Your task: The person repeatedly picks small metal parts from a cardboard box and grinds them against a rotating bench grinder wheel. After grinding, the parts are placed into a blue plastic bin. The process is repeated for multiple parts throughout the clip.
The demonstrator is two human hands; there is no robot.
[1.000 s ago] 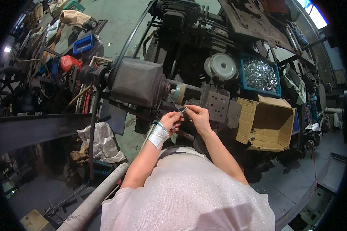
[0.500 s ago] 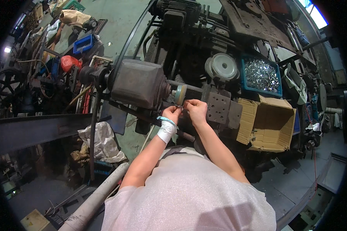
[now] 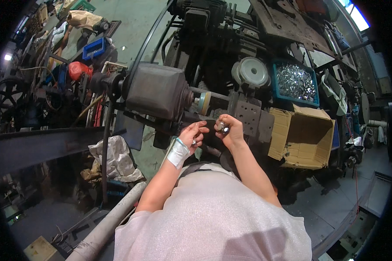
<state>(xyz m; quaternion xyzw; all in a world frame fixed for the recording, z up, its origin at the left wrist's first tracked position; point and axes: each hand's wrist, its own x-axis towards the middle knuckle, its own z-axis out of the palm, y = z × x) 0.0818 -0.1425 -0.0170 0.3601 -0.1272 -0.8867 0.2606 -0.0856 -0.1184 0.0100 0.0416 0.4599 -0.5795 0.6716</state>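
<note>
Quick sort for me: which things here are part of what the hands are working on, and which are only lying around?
In hand:
- small shiny metal part, in right hand
- left hand, beside it
- dark machine just ahead

Lying about:
- teal bin of metal pieces
- open cardboard box
- white rag
- blue crate

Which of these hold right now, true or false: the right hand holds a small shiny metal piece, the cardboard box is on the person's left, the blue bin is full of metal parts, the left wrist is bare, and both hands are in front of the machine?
1. The right hand holds a small shiny metal piece. True.
2. The cardboard box is on the person's left. False: it sits on the right.
3. The blue bin holds shiny metal parts. True.
4. The left hand has a bare wrist. False: a white wrap covers it.
5. Both hands are in front of the machine. True.
</note>
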